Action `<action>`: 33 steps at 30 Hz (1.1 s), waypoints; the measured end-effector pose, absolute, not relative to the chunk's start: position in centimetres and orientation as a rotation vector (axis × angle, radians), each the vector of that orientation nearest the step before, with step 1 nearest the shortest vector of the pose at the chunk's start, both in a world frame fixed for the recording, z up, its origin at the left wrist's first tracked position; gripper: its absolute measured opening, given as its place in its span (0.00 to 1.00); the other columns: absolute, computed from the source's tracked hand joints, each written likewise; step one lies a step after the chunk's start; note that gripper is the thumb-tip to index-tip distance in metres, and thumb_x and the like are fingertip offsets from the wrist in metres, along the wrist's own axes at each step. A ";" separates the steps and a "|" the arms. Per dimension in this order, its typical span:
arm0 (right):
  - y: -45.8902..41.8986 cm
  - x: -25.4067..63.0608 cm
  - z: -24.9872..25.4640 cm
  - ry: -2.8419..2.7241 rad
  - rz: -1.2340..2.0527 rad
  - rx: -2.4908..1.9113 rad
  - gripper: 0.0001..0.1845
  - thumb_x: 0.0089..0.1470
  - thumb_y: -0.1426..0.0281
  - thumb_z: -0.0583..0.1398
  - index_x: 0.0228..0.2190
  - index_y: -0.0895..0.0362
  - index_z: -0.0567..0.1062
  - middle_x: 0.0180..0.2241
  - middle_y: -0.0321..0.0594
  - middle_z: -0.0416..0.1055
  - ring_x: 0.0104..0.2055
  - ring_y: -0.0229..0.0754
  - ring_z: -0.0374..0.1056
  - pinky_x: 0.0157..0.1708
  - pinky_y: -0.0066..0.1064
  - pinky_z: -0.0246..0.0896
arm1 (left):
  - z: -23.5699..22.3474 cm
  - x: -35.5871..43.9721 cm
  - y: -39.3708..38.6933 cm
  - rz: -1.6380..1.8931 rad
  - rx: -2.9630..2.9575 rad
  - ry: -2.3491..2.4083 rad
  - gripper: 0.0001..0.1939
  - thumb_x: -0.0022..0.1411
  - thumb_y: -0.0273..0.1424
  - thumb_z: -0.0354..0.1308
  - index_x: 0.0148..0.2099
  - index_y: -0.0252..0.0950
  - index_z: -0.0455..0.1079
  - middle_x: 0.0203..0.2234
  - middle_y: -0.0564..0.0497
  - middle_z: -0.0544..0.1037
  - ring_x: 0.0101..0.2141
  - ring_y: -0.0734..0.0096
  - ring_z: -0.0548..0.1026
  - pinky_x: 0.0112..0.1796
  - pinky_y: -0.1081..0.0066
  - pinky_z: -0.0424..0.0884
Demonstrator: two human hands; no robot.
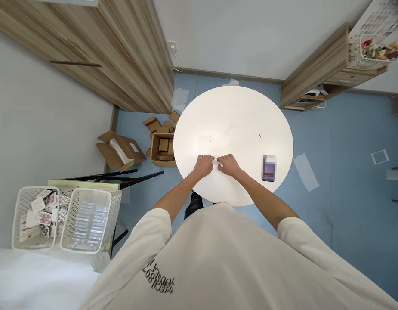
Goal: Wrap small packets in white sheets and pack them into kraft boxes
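Observation:
A thin white piece (215, 162), perhaps rolled or folded paper, lies level between my two hands, low over the round white table (234, 112). At its left end the fingers of my left hand (204, 165) are curled closed. My right hand (228, 165) grips the other end, its fingers closed as well. Most of the white piece is hidden under the fingers, so its exact kind cannot be made out. Off to the right on the tabletop lies a phone-like object (269, 168), its surface blurred into squares.
Left of the table, cartons (163, 162) and small brown boxes lie on the blue floor. White baskets (85, 220) with clear packs and cards stand on a stand at lower left. A wooden cabinet (121, 47) rises behind; a low shelf (318, 69) stands right.

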State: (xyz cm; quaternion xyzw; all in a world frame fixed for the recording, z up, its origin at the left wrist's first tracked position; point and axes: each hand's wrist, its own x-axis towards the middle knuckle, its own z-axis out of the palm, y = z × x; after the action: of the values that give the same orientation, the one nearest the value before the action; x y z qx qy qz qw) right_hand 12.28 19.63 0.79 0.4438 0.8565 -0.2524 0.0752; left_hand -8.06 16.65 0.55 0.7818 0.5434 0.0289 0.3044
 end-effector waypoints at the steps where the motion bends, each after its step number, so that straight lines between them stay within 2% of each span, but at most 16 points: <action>1: 19.6 12.2 0.8 2.548 -0.773 1.329 0.14 0.63 0.70 0.56 0.47 0.56 0.78 0.39 0.47 0.79 0.45 0.52 0.70 0.56 0.44 0.50 | 0.4 -8.3 16.6 0.075 2.046 1.443 0.18 0.69 0.26 0.47 0.57 0.40 0.69 0.50 0.45 0.77 0.50 0.58 0.75 0.62 0.53 0.55; 4: 19.5 12.1 0.6 2.484 -0.812 1.326 0.15 0.65 0.70 0.53 0.46 0.56 0.78 0.37 0.45 0.78 0.43 0.51 0.71 0.54 0.43 0.53 | -0.2 -8.9 16.4 0.029 1.991 1.448 0.16 0.72 0.29 0.46 0.56 0.40 0.70 0.48 0.45 0.78 0.49 0.58 0.75 0.62 0.53 0.56; 8: 19.4 11.7 -0.3 2.444 -0.819 1.395 0.16 0.65 0.69 0.54 0.49 0.56 0.78 0.47 0.49 0.74 0.50 0.52 0.68 0.52 0.41 0.57 | -0.7 -9.0 15.8 -0.012 1.964 1.501 0.17 0.75 0.33 0.43 0.53 0.38 0.71 0.49 0.43 0.78 0.52 0.57 0.74 0.63 0.52 0.55; 11: 19.6 11.4 -1.1 2.423 -0.816 1.417 0.17 0.66 0.68 0.54 0.51 0.55 0.77 0.52 0.51 0.70 0.53 0.54 0.66 0.52 0.42 0.59 | -1.0 -8.7 15.4 -0.019 1.994 1.597 0.19 0.77 0.36 0.41 0.53 0.37 0.72 0.54 0.40 0.75 0.56 0.53 0.72 0.63 0.50 0.55; 14: 19.7 11.1 -1.6 2.412 -0.808 1.415 0.18 0.66 0.68 0.53 0.53 0.55 0.76 0.52 0.51 0.70 0.53 0.54 0.65 0.55 0.44 0.58 | -1.3 -8.6 15.2 -0.066 2.024 1.694 0.17 0.75 0.33 0.44 0.56 0.36 0.71 0.58 0.36 0.72 0.60 0.48 0.68 0.62 0.50 0.58; 17: 19.7 10.8 -1.9 2.443 -0.805 1.459 0.19 0.67 0.69 0.52 0.56 0.56 0.73 0.52 0.51 0.71 0.54 0.55 0.64 0.58 0.45 0.55 | -1.6 -8.6 15.1 -0.116 2.042 1.679 0.17 0.73 0.31 0.46 0.56 0.34 0.71 0.58 0.35 0.71 0.61 0.47 0.67 0.61 0.52 0.59; 22: 18.9 10.8 -2.1 2.480 -0.805 1.609 0.16 0.65 0.68 0.55 0.52 0.56 0.74 0.54 0.52 0.70 0.56 0.57 0.62 0.60 0.47 0.52 | -1.7 -8.7 15.0 -0.089 1.990 1.673 0.20 0.69 0.27 0.48 0.61 0.34 0.67 0.59 0.34 0.71 0.62 0.45 0.66 0.61 0.50 0.60; 25: 18.0 11.3 -1.9 2.463 -0.817 1.809 0.19 0.64 0.66 0.56 0.54 0.56 0.71 0.58 0.53 0.67 0.59 0.58 0.59 0.62 0.49 0.50 | -1.2 -8.5 14.8 0.008 1.977 1.670 0.26 0.66 0.24 0.50 0.66 0.35 0.62 0.64 0.34 0.66 0.67 0.44 0.61 0.64 0.47 0.55; 28: 16.8 12.2 -1.8 2.201 -0.850 2.250 0.21 0.63 0.63 0.55 0.56 0.56 0.68 0.57 0.54 0.66 0.59 0.58 0.59 0.60 0.51 0.52 | -0.2 -7.9 14.2 0.084 2.039 1.587 0.29 0.64 0.23 0.51 0.67 0.37 0.61 0.68 0.36 0.62 0.70 0.45 0.56 0.66 0.45 0.51; 30: 16.0 12.7 -2.0 1.880 -0.908 2.537 0.22 0.60 0.60 0.56 0.53 0.55 0.68 0.54 0.54 0.67 0.57 0.59 0.61 0.57 0.52 0.57 | 0.3 -7.3 13.5 0.094 2.085 1.483 0.28 0.63 0.23 0.51 0.65 0.37 0.63 0.68 0.36 0.62 0.69 0.46 0.57 0.66 0.46 0.52; 33: 15.1 13.1 -2.5 1.616 -1.010 2.666 0.21 0.55 0.58 0.60 0.47 0.54 0.68 0.51 0.54 0.68 0.55 0.60 0.63 0.53 0.52 0.60 | 0.8 -6.3 12.2 0.054 2.134 1.369 0.28 0.62 0.22 0.51 0.65 0.36 0.65 0.67 0.36 0.64 0.68 0.47 0.60 0.65 0.49 0.54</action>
State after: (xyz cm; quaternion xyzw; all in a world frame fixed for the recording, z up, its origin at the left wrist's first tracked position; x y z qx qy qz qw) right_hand 13.14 15.09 -2.51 0.8117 0.4920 -0.3074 -0.0679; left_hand -6.30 12.21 0.84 0.8032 0.5152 0.0204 0.2983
